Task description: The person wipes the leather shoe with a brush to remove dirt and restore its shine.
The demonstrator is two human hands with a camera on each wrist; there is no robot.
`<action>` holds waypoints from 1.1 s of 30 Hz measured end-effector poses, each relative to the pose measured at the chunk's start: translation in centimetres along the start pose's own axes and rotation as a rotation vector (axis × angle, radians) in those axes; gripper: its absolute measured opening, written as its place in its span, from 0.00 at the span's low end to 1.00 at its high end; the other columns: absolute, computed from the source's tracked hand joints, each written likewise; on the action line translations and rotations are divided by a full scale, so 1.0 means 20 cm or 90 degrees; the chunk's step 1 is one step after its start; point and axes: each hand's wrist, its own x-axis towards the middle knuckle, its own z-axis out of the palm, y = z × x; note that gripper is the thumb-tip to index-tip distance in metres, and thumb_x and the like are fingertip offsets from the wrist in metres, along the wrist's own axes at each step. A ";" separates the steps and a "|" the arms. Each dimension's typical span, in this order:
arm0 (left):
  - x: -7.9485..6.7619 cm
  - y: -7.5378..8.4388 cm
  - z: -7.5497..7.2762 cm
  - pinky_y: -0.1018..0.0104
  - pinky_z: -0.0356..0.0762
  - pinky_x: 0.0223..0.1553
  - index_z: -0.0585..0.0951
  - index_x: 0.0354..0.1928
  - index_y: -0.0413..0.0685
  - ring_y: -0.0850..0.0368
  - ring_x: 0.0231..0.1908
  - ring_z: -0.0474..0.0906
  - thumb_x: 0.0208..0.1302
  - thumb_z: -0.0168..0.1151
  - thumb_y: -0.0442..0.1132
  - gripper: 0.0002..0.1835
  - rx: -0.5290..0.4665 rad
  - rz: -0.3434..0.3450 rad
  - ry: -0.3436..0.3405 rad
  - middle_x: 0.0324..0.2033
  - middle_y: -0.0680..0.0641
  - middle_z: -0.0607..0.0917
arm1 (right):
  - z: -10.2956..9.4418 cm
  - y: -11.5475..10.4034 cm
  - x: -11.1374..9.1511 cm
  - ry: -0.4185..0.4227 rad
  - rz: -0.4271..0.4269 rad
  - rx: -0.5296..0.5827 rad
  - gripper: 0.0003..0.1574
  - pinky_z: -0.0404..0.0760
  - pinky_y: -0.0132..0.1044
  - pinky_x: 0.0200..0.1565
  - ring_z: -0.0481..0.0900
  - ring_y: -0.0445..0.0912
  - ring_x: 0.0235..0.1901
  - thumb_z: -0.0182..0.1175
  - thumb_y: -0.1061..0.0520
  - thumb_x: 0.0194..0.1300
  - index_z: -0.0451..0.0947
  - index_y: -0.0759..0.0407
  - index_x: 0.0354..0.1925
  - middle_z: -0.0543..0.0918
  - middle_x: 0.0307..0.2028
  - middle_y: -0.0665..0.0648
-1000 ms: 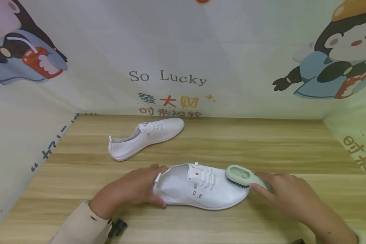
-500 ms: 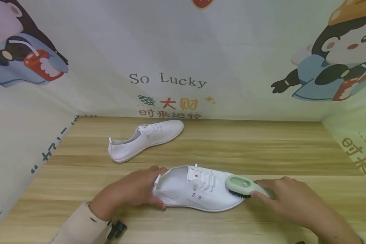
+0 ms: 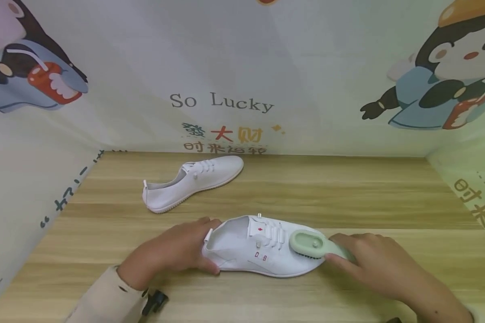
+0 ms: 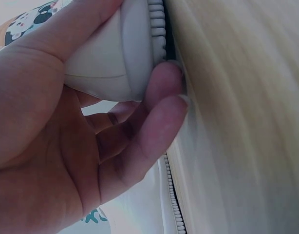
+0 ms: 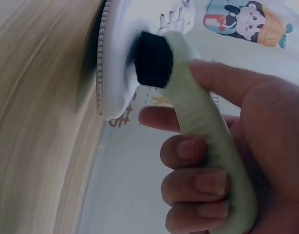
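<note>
A white lace-up shoe (image 3: pixel 242 264) sits on the wooden surface, toe to the right. My left hand (image 3: pixel 182 246) grips its heel; in the left wrist view the thumb and fingers wrap the heel's two sides, fingertips by the ridged sole. My right hand (image 3: pixel 376 260) holds a pale green brush (image 3: pixel 309 242) by its handle, the fingers curled round it in the right wrist view. The dark bristles (image 5: pixel 153 59) lie against the top of the toe, just ahead of the laces.
A second white shoe (image 3: pixel 194 181) stands behind and to the left, toe pointing right. Printed cloth (image 3: pixel 315 89) walls off the back and both sides of the wooden table (image 3: pixel 347 193).
The brush went down and slightly toward the front of the toe, then back up and left toward the laces. The left hand has kept its grip on the heel.
</note>
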 end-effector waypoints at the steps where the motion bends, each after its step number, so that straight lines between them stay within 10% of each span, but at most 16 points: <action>1: 0.00 0.00 -0.01 0.56 0.76 0.42 0.75 0.60 0.56 0.57 0.38 0.76 0.39 0.83 0.55 0.43 0.001 0.001 0.002 0.42 0.54 0.78 | 0.00 0.00 0.01 0.009 0.004 -0.004 0.22 0.80 0.43 0.34 0.81 0.35 0.32 0.59 0.33 0.68 0.83 0.44 0.49 0.87 0.37 0.40; 15: 0.00 0.01 -0.02 0.56 0.76 0.41 0.75 0.61 0.55 0.57 0.37 0.76 0.40 0.83 0.55 0.43 0.002 -0.001 0.002 0.42 0.54 0.78 | -0.02 0.05 0.02 -0.045 0.107 -0.023 0.33 0.78 0.51 0.30 0.82 0.46 0.34 0.56 0.33 0.69 0.80 0.55 0.57 0.88 0.40 0.52; 33: 0.00 0.00 -0.01 0.57 0.75 0.40 0.75 0.60 0.57 0.57 0.36 0.75 0.39 0.82 0.56 0.43 0.005 -0.010 0.003 0.41 0.55 0.78 | -0.03 0.10 -0.04 -0.143 0.030 0.022 0.16 0.68 0.36 0.29 0.66 0.35 0.24 0.54 0.33 0.70 0.73 0.40 0.41 0.71 0.24 0.38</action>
